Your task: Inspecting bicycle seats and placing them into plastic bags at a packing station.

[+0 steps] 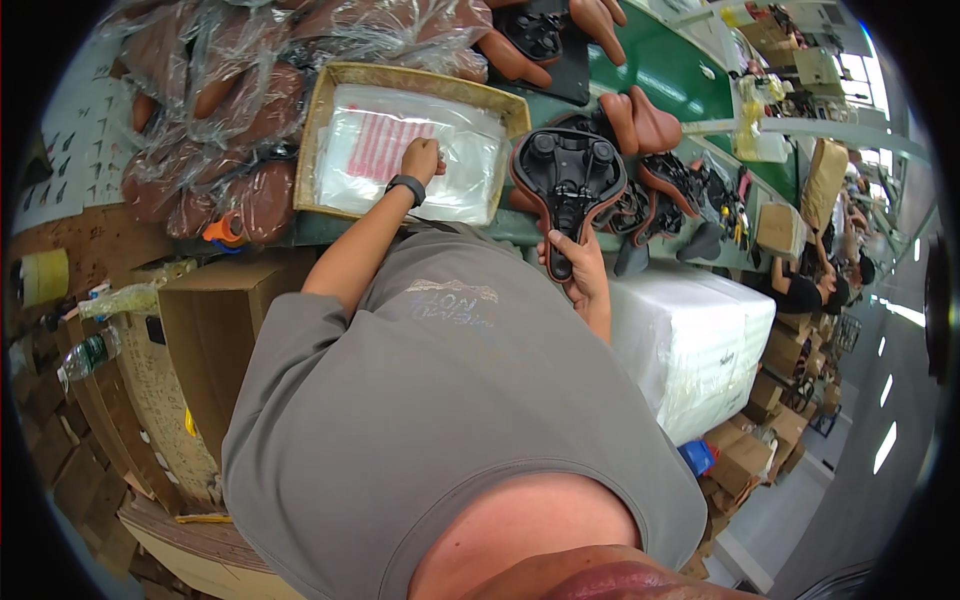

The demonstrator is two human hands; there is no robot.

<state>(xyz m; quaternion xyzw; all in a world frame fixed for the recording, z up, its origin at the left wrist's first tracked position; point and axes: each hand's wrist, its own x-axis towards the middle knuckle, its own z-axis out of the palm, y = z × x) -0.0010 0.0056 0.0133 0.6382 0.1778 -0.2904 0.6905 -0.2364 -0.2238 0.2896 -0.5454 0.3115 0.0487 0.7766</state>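
Observation:
My right hand (580, 265) grips the narrow nose of a bicycle saddle (568, 165). The saddle is turned underside up, showing black plastic and two round black parts at its wide end, with a brown edge around it. Over a stack of clear plastic bags (465, 165) with red print, my left hand (422, 162) is closed, fingers curled against the top of the stack. What its fingertips pinch, if anything, is hidden. The bags lie in a shallow open cardboard box (318, 135) on the green worktable.
Plastic-wrapped brown saddles (245, 110) pile up at the left, near orange-handled scissors (226, 230). More unwrapped saddles (645, 120) lie right of the held one. A white wrapped block (690, 340) and an open carton (225, 300) flank me. Another person (805, 290) works far right.

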